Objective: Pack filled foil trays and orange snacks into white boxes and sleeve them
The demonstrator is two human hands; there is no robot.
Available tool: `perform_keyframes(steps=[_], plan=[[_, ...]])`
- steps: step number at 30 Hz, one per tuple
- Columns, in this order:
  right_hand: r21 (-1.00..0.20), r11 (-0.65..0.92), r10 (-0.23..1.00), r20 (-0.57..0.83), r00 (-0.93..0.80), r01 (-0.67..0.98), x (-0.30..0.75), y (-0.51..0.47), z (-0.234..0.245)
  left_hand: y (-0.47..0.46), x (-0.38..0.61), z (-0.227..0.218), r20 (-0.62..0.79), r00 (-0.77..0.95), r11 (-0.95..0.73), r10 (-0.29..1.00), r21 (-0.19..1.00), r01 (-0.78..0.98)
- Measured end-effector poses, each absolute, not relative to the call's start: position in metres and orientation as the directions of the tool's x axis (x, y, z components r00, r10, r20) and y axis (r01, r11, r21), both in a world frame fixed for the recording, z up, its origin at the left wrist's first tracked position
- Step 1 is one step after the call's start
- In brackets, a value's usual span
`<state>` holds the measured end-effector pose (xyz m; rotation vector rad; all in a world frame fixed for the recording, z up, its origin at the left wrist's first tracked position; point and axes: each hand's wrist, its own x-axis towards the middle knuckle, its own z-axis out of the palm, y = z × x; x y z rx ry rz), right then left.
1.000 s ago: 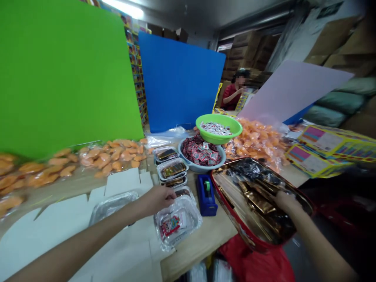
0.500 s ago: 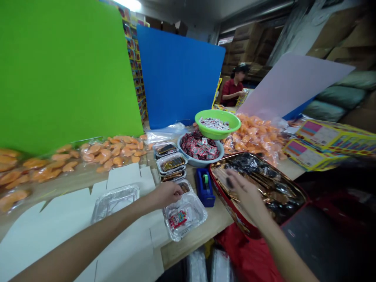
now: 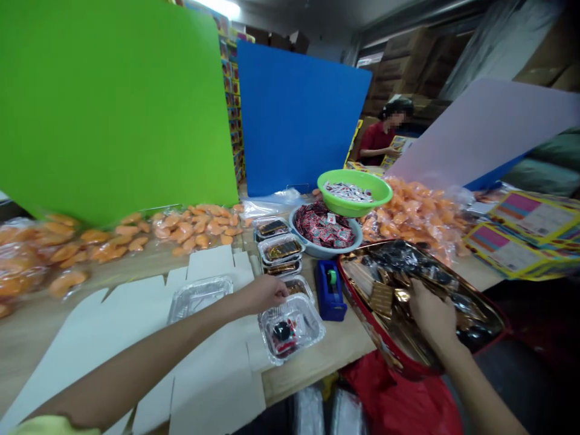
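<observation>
My left hand (image 3: pixel 270 294) is closed at the far left rim of a foil tray (image 3: pixel 312 329), its fingertips partly hidden. Inside that tray lie a red printed packet (image 3: pixel 285 345) and a small black round item (image 3: pixel 281 330). My right hand (image 3: pixel 432 311) reaches down into a large red-rimmed tin (image 3: pixel 392 356), fingers among gold packets (image 3: pixel 402 295) and black wrapped pieces (image 3: pixel 394 257); its fingertips are hidden. Filled foil trays (image 3: pixel 283 249) stand in a row beyond my left hand. Another foil tray (image 3: pixel 199 296) sits left of my forearm on white flattened cardboard (image 3: pixel 212 374).
A blue tape dispenser (image 3: pixel 330 296) stands between tray and tin. Behind are a pale blue basin (image 3: pixel 357 238) of dark red packets and a green basin (image 3: pixel 383 196) of white sachets. Bagged orange pieces (image 3: pixel 199 226) line the back. A co-worker (image 3: pixel 378 139) holds a printed box beyond.
My right hand has moved from above the tin's left side down into its middle. A black round item now shows beside the red packet in the tray. The view has shifted left.
</observation>
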<state>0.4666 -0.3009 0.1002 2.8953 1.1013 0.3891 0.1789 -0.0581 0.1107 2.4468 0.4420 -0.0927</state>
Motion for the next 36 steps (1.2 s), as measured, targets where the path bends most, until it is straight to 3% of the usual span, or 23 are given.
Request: perform_keyframes(steps=[4, 7, 10, 13, 18, 22, 24, 26, 29, 33, 36], plan=[[-0.029, -0.335, 0.872, 0.368, 0.321, 0.942, 0.396, -0.279, 0.119, -0.058, 0.179, 0.113, -0.200, 0.938, -0.721, 0.284, 0.600, 0.346], [-0.028, -0.008, 0.916, 0.401, 0.019, 1.000, 0.334, -0.260, 0.119, -0.058, 0.178, 0.113, -0.201, 0.947, -0.713, 0.252, 0.623, 0.322], [-0.017, 0.219, 0.921, 0.334, -0.201, 0.976, 0.290, -0.251, 0.112, -0.058, 0.175, 0.113, -0.216, 0.947, -0.696, 0.237, 0.642, 0.321], [-0.073, 0.352, 0.922, 0.196, -0.333, 0.933, 0.269, -0.248, 0.105, -0.057, 0.170, 0.114, -0.231, 0.949, -0.653, 0.214, 0.688, 0.315], [-0.048, 0.433, 0.885, 0.214, -0.414, 0.900, 0.273, -0.236, 0.082, -0.053, 0.166, 0.113, -0.243, 0.943, -0.579, 0.226, 0.745, 0.331], [0.028, 0.370, 0.898, 0.246, -0.365, 0.929, 0.290, -0.222, 0.074, -0.035, 0.150, 0.122, -0.238, 0.912, -0.511, 0.334, 0.768, 0.387], [0.047, 0.331, 0.909, 0.253, -0.332, 0.942, 0.298, -0.213, 0.073, -0.018, 0.132, 0.130, -0.167, 0.875, -0.589, 0.455, 0.681, 0.436], [0.052, 0.320, 0.914, 0.245, -0.323, 0.946, 0.304, -0.202, 0.067, 0.002, 0.110, 0.135, -0.060, 0.830, -0.693, 0.554, 0.520, 0.500], [0.063, 0.338, 0.906, 0.247, -0.343, 0.939, 0.308, -0.186, 0.055, 0.030, 0.079, 0.136, -0.014, 0.795, -0.744, 0.607, 0.343, 0.574], [0.081, 0.334, 0.905, 0.252, -0.344, 0.939, 0.307, -0.178, 0.049, 0.046, 0.055, 0.128, -0.083, 0.802, -0.740, 0.591, 0.339, 0.581], [0.030, 0.315, 0.918, 0.243, -0.313, 0.949, 0.306, -0.184, 0.058, 0.046, 0.050, 0.122, -0.152, 0.788, -0.714, 0.597, 0.347, 0.608]])
